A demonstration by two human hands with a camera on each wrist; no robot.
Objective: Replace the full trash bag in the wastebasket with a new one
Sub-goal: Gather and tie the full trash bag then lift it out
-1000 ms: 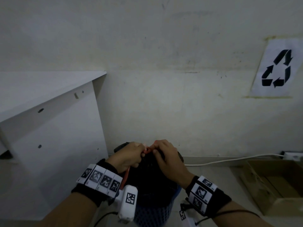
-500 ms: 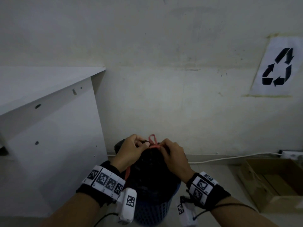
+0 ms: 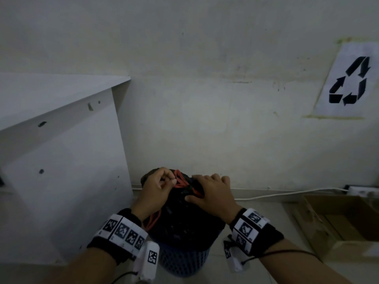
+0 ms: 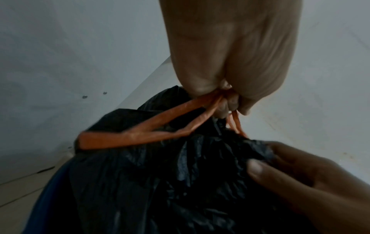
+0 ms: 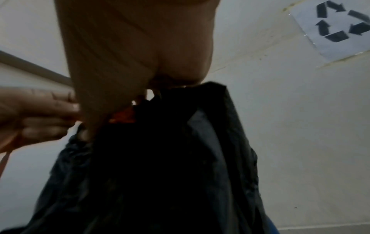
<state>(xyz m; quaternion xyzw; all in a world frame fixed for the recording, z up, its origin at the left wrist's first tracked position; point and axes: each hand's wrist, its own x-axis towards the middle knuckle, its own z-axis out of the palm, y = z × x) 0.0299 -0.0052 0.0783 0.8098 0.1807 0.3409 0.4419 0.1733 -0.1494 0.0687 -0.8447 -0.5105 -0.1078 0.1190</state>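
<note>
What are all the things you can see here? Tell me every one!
trash bag: one, black, gathered shut, sitting in the wastebasket
drawstring: one, orange-red, looped at the top of the bag
wastebasket: one, blue mesh, on the floor by the wall
cabinet: one, white, left of the wastebasket
recycling sign: one, white paper with black arrows, on the wall at the right
cable: one, white, along the foot of the wall
cardboard box: one, brown, on the floor at the right
wrist bands: two, black with black-and-white markers, one per wrist
left hand: one, pinches the drawstring
right hand: one, holds the top of the bag
</note>
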